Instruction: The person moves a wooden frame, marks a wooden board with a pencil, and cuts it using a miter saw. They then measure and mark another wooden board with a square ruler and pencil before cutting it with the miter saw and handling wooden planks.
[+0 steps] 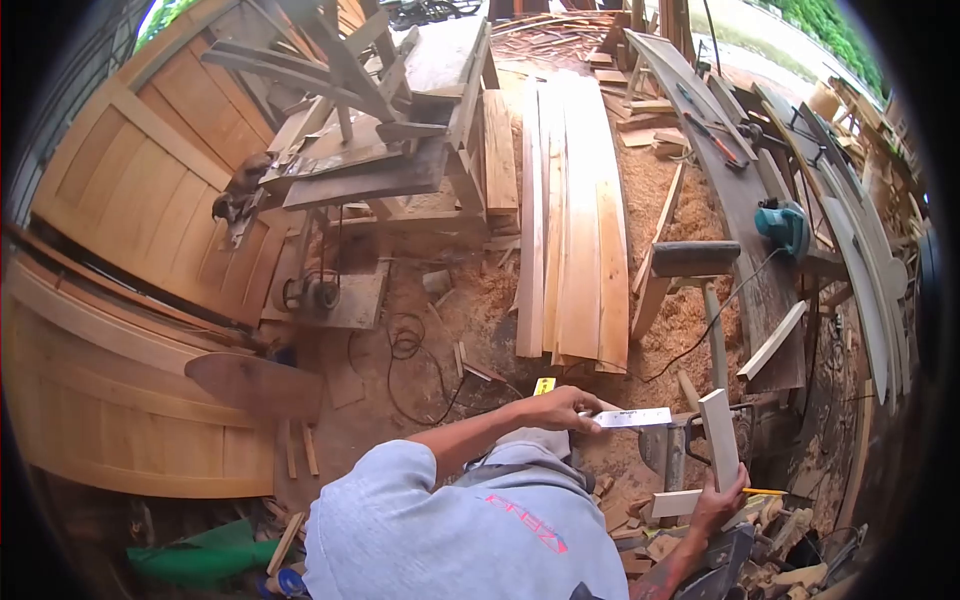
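Sawdust covers our workshop floor [490, 305]; long planks [575, 230] lie ahead, and a power tool [782, 229] trails its cord at right. Our left hand [563, 408] pinches a white ruler [634, 418]; our right hand [720, 502], fingers closed, grips a short board [717, 440] just beyond.

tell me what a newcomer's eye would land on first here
Probably the long pale boards running up the middle of the sawdust-strewn floor, the brightest thing in view. Next, the big wooden panels on the left and the teal tool at right. Low down, the left hand holds a white strip and the right grips a short board.
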Demonstrator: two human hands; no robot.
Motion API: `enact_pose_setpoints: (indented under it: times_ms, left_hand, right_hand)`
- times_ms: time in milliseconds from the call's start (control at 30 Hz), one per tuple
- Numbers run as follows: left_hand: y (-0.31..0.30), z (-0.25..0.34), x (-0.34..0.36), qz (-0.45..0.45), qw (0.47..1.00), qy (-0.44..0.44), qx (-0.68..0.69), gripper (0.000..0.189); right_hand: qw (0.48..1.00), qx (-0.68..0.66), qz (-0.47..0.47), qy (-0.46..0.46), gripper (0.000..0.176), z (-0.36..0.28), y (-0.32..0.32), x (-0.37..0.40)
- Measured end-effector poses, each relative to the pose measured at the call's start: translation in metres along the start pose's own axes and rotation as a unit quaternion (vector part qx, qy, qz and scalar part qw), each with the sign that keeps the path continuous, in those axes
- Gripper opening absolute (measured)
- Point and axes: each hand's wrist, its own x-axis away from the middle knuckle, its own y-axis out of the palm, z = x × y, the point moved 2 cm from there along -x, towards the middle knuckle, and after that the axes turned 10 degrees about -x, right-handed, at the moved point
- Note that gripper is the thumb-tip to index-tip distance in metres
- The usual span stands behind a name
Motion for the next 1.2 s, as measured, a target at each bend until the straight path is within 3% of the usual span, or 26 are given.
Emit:
enact_pose_setpoints:
  times_ms: [333, 533, 633, 767, 933, 1200]
  left_hand:
    - [0.004, 0.007, 0.043, 0.047, 0.998, -0.03, 0.021, 0.065]
    - [0.009, -0.008, 0.013, 0.018, 0.999, -0.03, -0.008, 0.055]
    - [0.007, 0.002, -0.001, 0.009, 1.0, 0.013, -0.012, 0.052]
    - [-0.005, 0.025, -0.019, -0.018, 0.999, -0.018, -0.044, 0.053]
    - [-0.021, 0.05, -0.039, -0.008, 0.992, 0.021, -0.121, 0.051]
    - [-0.024, 0.039, -0.077, -0.049, 0.996, -0.003, -0.073, 0.052]
  right_hand:
    - [1.0, 0.011, 0.002, -0.026, 0.062, -0.014, -0.005, 0.001]
    - [1.0, 0.01, -0.012, -0.015, 0.066, -0.01, -0.006, 0.003]
    - [0.999, 0.02, -0.015, -0.036, 0.066, -0.007, -0.005, 0.006]
    - [1.0, 0.007, -0.007, -0.02, 0.061, -0.014, -0.005, 0.008]
    - [1.0, 0.024, -0.011, -0.009, 0.057, -0.017, -0.003, 0.014]
    - [0.997, 0.075, -0.014, -0.03, 0.063, -0.007, 0.004, 0.025]
